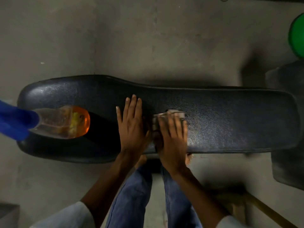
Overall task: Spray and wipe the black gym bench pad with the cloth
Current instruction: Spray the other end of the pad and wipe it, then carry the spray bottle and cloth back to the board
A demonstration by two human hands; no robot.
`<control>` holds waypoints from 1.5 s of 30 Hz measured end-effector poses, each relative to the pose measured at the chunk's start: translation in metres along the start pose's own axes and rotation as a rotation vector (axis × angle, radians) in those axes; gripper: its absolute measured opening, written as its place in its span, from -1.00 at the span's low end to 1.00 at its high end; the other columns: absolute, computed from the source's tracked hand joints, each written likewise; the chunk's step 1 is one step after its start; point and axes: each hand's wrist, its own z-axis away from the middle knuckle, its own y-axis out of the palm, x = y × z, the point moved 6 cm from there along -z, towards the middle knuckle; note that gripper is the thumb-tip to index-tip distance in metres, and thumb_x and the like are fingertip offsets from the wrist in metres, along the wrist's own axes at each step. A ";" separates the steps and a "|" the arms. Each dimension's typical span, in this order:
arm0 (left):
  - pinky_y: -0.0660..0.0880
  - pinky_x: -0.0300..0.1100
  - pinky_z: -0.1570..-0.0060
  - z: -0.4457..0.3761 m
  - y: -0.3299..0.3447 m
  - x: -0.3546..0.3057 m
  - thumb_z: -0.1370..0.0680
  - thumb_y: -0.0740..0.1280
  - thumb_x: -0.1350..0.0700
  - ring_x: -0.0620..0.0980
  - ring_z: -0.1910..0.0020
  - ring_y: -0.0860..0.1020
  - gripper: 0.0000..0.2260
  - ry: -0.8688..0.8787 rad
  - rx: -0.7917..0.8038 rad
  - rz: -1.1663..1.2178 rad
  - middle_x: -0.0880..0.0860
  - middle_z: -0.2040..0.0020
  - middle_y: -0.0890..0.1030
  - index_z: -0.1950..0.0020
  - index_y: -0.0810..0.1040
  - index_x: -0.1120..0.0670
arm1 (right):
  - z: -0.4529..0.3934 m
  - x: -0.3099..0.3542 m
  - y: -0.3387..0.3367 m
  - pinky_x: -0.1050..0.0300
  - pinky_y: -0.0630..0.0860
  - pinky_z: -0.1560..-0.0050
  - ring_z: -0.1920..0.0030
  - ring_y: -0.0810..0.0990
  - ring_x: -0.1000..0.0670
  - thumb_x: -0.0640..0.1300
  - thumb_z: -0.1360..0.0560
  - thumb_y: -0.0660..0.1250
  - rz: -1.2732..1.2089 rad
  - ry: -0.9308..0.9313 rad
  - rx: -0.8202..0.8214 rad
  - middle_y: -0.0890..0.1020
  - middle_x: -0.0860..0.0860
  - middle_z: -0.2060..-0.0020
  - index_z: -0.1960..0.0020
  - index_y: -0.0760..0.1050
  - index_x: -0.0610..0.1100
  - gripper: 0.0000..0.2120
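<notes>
The black gym bench pad (230, 116) stretches across the middle of the view, wider at its left end. My right hand (171, 137) presses flat on a pale cloth (174, 112) near the pad's middle; most of the cloth is hidden under the palm. My left hand (131, 122) lies flat on the pad just left of it, fingers spread, holding nothing. A clear spray bottle (64, 122) with orange liquid and a blue trigger head (14, 122) stands on the pad's left end.
Grey concrete floor (131, 38) surrounds the bench. A green round object (297, 35) sits at the right edge above dark bench parts (287, 153). My legs in blue jeans (131, 195) stand at the pad's near side. A wooden strip (269, 211) lies at the lower right.
</notes>
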 end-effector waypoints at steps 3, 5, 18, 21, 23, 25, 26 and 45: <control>-0.02 0.33 -0.64 0.008 -0.005 0.021 -0.56 0.17 -0.11 0.17 -0.69 0.15 -0.31 -0.017 -0.020 0.026 0.18 -0.67 0.26 -0.62 0.33 0.22 | -0.029 0.043 0.012 -0.29 0.11 -0.72 -0.74 0.18 -0.15 0.07 -0.67 0.20 -0.007 -0.293 0.026 0.24 -0.06 -0.73 -0.65 0.36 -0.01 -0.44; 0.00 0.31 -0.65 0.009 -0.006 0.032 -0.53 0.13 -0.04 0.15 -0.68 0.16 -0.34 -0.023 -0.012 0.032 0.17 -0.65 0.30 -0.61 0.36 0.20 | -0.059 0.046 0.013 -0.26 0.07 -0.73 -0.74 0.18 -0.14 0.06 -0.67 0.11 0.023 -0.363 0.041 0.24 -0.07 -0.73 -0.67 0.31 0.04 -0.43; -0.03 0.31 -0.65 0.014 -0.004 0.024 -0.43 0.11 -0.02 0.19 -0.70 0.12 -0.28 -0.076 -0.004 0.089 0.18 -0.67 0.26 -0.58 0.40 0.20 | 0.005 -0.029 0.007 -0.31 0.08 -0.72 -0.73 0.18 -0.18 0.11 -0.78 0.03 0.019 0.353 -0.194 0.28 -0.09 -0.71 -0.69 0.26 0.03 -0.49; 0.02 0.27 -0.66 0.016 -0.010 0.030 -0.52 0.17 0.02 0.13 -0.67 0.21 -0.41 -0.119 -0.058 0.258 0.15 -0.63 0.36 -0.53 0.48 0.19 | 0.002 0.020 0.025 -0.31 0.08 -0.72 -0.74 0.17 -0.19 0.14 -0.75 0.17 0.002 0.085 -0.095 0.23 -0.09 -0.73 -0.70 0.24 0.06 -0.45; 0.15 0.26 -0.64 0.018 -0.015 0.035 -0.58 0.21 0.03 0.08 -0.64 0.28 -0.48 -0.175 -0.075 0.365 0.13 -0.61 0.39 -0.52 0.48 0.18 | -0.006 0.049 0.030 -0.29 0.09 -0.72 -0.74 0.17 -0.17 0.16 -0.72 0.23 0.000 -0.101 -0.053 0.22 -0.08 -0.73 -0.69 0.31 0.04 -0.43; 0.33 0.23 -0.56 0.020 -0.024 0.039 -0.63 0.27 0.09 0.06 -0.59 0.37 -0.54 -0.234 -0.078 0.434 0.12 -0.59 0.41 -0.52 0.48 0.17 | -0.012 0.061 0.028 -0.29 0.14 -0.70 -0.74 0.17 -0.16 0.15 -0.71 0.25 -0.014 -0.174 -0.044 0.22 -0.07 -0.73 -0.69 0.31 0.04 -0.43; 0.40 0.17 -0.53 0.022 -0.030 0.040 -0.64 0.30 0.12 0.05 -0.57 0.40 -0.56 -0.261 -0.072 0.447 0.11 -0.58 0.43 -0.52 0.49 0.17 | -0.013 0.061 0.024 -0.30 0.14 -0.70 -0.74 0.15 -0.16 0.13 -0.71 0.30 -0.045 -0.193 -0.030 0.21 -0.07 -0.73 -0.70 0.27 0.05 -0.40; 0.54 -0.03 0.03 0.108 -0.138 0.090 -0.48 0.56 -0.09 0.07 0.00 0.60 -0.57 -1.001 -0.268 0.443 0.05 -0.04 0.57 -0.18 0.45 0.04 | -0.012 0.035 -0.010 -0.16 0.60 -0.25 -0.35 0.53 -0.23 0.07 -0.35 0.69 -0.416 0.823 0.155 0.55 -0.16 -0.33 -0.37 0.50 -0.11 -0.30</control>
